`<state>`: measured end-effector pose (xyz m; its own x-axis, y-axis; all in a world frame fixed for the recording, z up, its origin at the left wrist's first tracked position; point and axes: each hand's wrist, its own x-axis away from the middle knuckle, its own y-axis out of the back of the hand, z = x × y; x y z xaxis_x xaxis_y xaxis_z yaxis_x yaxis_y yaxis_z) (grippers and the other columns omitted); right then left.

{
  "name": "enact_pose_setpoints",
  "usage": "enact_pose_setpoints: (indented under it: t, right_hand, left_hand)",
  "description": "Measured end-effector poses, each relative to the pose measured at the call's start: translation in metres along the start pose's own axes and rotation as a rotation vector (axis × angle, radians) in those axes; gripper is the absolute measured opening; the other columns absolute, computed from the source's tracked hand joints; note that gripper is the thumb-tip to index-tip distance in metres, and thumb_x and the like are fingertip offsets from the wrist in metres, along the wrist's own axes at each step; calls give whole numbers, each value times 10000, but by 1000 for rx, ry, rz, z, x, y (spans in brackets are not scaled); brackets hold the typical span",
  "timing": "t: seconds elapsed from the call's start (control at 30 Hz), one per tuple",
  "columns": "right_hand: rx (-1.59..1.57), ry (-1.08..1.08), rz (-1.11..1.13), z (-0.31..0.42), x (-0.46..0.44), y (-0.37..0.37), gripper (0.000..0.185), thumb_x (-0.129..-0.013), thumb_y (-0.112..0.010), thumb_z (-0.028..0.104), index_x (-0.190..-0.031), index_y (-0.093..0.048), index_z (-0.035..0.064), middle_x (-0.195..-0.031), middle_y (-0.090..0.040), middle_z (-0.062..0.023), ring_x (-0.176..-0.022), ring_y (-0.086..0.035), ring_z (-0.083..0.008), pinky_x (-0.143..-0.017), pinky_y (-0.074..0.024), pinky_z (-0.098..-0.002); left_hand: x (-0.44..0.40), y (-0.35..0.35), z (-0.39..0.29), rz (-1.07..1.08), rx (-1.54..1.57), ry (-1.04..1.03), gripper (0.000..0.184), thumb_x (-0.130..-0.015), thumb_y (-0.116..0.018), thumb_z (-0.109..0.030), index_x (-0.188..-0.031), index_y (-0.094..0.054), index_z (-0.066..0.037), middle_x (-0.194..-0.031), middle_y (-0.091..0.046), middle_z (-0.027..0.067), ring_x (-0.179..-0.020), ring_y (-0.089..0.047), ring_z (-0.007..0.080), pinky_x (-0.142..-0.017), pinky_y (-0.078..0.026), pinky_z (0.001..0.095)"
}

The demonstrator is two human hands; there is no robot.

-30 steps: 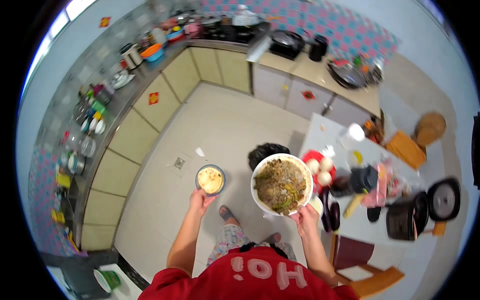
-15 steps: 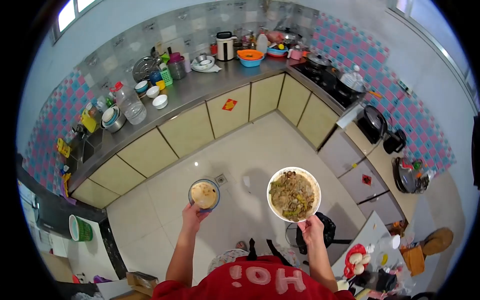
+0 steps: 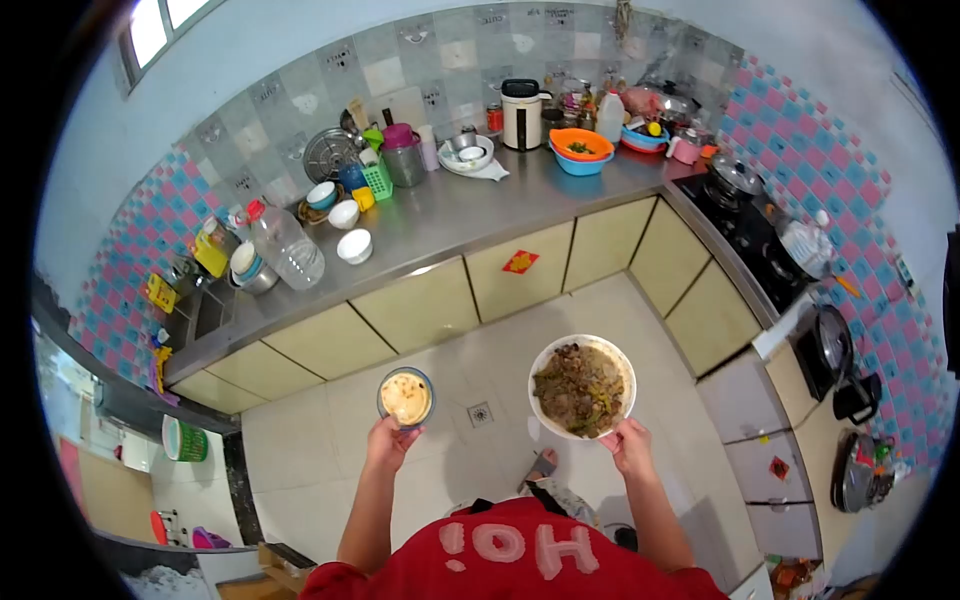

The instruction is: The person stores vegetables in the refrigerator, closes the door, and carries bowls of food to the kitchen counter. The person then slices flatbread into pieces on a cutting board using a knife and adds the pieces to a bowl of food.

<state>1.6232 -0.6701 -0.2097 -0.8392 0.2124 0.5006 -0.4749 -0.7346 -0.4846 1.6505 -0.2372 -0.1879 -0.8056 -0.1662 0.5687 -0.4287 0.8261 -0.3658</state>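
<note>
Head view: both hands out over the floor [image 3: 330,440], centre of frame, well apart. Left hand [image 3: 393,443], left of centre, has its grip closed on the near edge of a small blue-rimmed dish [image 3: 431,401] with a pale, brown-spotted food [image 3: 405,402] inside. Right hand [image 3: 630,446], right of centre, has its grip pinched on the lower-right rim of a white bowl [image 3: 628,385], bigger than the dish, holding a brown-green cooked mix [image 3: 578,389]. Floor drain [image 3: 481,414] shows between the two, lower down. Metal worktop [image 3: 440,236] curves across the upper frame: red-capped bottle [image 3: 287,246] leaning, upper left; white cup [image 3: 354,247] near the front edge; orange basin [image 3: 570,146] stacked on a blue basin [image 3: 580,166], upper centre. Black stove [image 3: 737,238] upper right. Red shirt [image 3: 480,565] fills bottom centre.
</note>
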Motion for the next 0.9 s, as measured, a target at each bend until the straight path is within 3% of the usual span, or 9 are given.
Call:
enact_pose_setpoints:
  t: [0.13, 0.23, 0.4, 0.53, 0.77, 0.9]
  right_hand:
    - [48, -96, 91, 30, -103, -68, 239, -786, -526, 9, -1011, -499, -67, -951, -600, -150, -793, -630, -261, -722, -539, -381]
    - [105, -190, 97, 38, -177, -117, 194, -800, -518, 19, -983, -520, -44, -934, -611, -153, -789, -631, -261, -746, -532, -400]
    - [155, -286, 184, 32, -298, -197, 220, -792, -510, 19, -1005, -517, -33, -930, -611, -152, -802, -629, -250, -758, -530, -377]
    - [219, -304, 195, 31, -363, -265, 240, -795, -492, 17, -1030, -511, -26, -945, -603, -139, -829, -621, -243, -772, -526, -362]
    - [199, -386, 271, -3, -483, -361, 262, -807, -493, 30, -1065, -496, -15, -958, -591, -126, -864, -607, -238, -766, -527, -351]
    - [260, -368, 267, -23, -529, -408, 267, -811, -492, 26, -1075, -487, -16, -960, -588, -123, -875, -604, -238, -776, -524, -357]
  left_hand:
    - [-59, -41, -35, -25, 96, -15, 423, -717, -437, -33, -1125, -462, 74, -958, -610, 198, -806, -638, 336, -693, -567, 330]
    - [-88, -71, -51, -110, 155, -34, 431, -709, -442, -36, -1127, -473, 66, -972, -609, 203, -813, -637, 331, -687, -566, 328]
    - [-161, -96, -78, -203, 169, -71, 419, -724, -452, -46, -1128, -472, 64, -974, -609, 194, -811, -639, 324, -682, -567, 314]
    - [-258, -97, -107, -128, 149, -33, 391, -747, -467, -45, -1124, -473, 61, -975, -603, 189, -804, -640, 313, -683, -569, 328]
    - [-389, -132, -153, -208, 274, -33, 342, -778, -491, -35, -1111, -468, 41, -951, -587, 165, -788, -636, 281, -671, -573, 339]
    - [-455, -125, -158, -251, 285, -1, 332, -790, -474, -44, -1113, -448, 26, -930, -584, 167, -716, -638, 289, -581, -574, 322]
